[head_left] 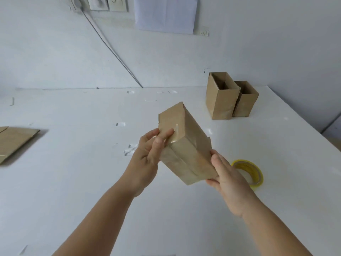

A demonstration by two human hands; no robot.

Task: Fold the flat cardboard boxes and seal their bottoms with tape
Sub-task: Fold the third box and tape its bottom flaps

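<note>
The folded cardboard box (pixel 184 145) is held above the tabletop (pixel 73 182), its long axis tilted from upper left, away from the person, down to lower right, taped bottom face up. The left hand (pixel 147 156) grips its left side, fingers (pixel 166 134) curled over the taped face. The right hand (pixel 228 180) cups the near lower end, fingers mostly straight. Right of the box lies a tape roll (pixel 248 173); beyond it stand two open boxes (pixel 230 97); far left lies flat cardboard (pixel 14 141).
</note>
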